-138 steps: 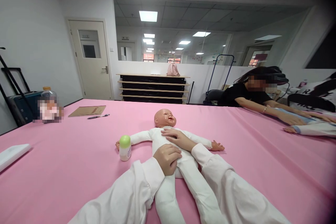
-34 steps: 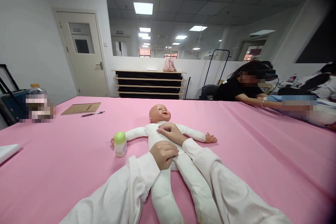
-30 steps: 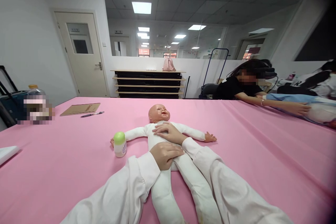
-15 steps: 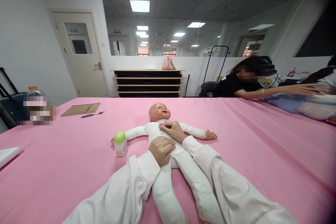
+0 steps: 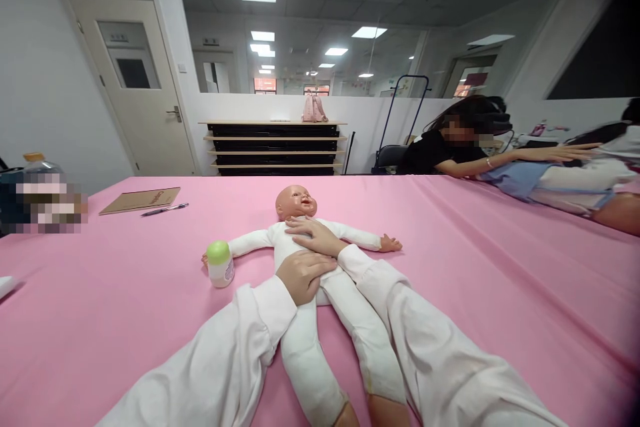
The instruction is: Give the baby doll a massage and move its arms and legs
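A baby doll [image 5: 295, 203] in a white suit lies on its back on the pink table [image 5: 125, 293], arms spread. My left hand [image 5: 303, 275] rests flat on the doll's belly with fingers apart. Higher up, my right hand [image 5: 313, 235] lies flat across its chest just below the chin. Both of my sleeves are white. A small white bottle with a green cap [image 5: 219, 264] stands upright beside the doll's right arm, to the left of my hands.
A brown notebook [image 5: 140, 200] and a pen [image 5: 164, 210] lie at the far left. A person in black [image 5: 440, 147] leans over the table's far right side with arms stretched over another doll [image 5: 565, 183]. Black shelves [image 5: 273, 147] and a door [image 5: 135, 87] stand behind.
Both hands keep rubbing the doll's torso with small shifts, fingers curling and flattening. The view has moved closer and dipped. The other person's arm has stretched farther right.
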`<state>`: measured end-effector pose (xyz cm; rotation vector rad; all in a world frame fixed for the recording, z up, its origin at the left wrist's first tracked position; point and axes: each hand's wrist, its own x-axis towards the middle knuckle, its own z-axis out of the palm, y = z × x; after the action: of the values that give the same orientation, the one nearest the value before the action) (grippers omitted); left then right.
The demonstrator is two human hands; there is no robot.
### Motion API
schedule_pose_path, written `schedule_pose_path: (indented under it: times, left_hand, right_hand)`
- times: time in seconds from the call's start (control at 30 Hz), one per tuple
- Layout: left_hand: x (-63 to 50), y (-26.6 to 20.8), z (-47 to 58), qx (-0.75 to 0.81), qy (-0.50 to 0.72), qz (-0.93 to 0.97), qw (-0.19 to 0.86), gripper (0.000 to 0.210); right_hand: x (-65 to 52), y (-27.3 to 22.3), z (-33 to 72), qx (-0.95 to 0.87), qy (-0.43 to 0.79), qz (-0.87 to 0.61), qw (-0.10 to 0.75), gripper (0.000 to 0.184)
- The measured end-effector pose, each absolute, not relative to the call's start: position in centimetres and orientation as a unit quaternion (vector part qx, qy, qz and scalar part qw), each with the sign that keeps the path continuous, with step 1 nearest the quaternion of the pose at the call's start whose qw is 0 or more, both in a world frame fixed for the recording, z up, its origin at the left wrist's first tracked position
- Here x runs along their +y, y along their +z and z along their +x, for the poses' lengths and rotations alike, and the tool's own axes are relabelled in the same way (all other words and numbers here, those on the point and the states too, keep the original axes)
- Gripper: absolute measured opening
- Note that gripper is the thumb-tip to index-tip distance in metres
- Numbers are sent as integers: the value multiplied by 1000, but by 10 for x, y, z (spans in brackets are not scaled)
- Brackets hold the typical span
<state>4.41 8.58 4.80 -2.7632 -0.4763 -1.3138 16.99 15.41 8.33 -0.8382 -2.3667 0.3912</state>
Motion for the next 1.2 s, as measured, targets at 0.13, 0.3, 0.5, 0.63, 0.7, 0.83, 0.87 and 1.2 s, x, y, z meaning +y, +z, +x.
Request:
schedule_pose_path:
  times: [0.13, 0.3, 0.5, 0.63, 0.7, 0.83, 0.87, 1.2]
  left_hand:
    - [85, 45, 41, -201, -483, -850, 63, 30]
    - [86, 44, 41, -170, -492, -850, 82, 23]
    - [88, 45, 45, -107, -448, -888, 15, 32]
    - [87, 49, 45, -131, -434, -891, -19, 44]
    - [87, 50, 43, -162, -424, -890, -27, 47]
    - [90, 46, 41, -233, -452, -860, -37, 46]
    - [92, 45, 41, -247, -465, -849, -41, 45]
    - [115, 33, 30, -444, -501, -736, -100, 36]
  right_hand:
    - [154, 75, 173, -829, 170, -348, 403, 19]
    - [148, 76, 173, -795, 224, -343, 448, 19]
    - [149, 84, 170, -886, 177, -296, 311, 19]
    - [155, 83, 170, -899, 146, -303, 279, 26]
    - [159, 80, 172, -888, 139, -310, 309, 26]
    - [166, 70, 177, -850, 147, -338, 376, 28]
    - [167, 67, 178, -844, 152, -344, 383, 29]
    - [154, 46, 211, -801, 178, -449, 354, 44]
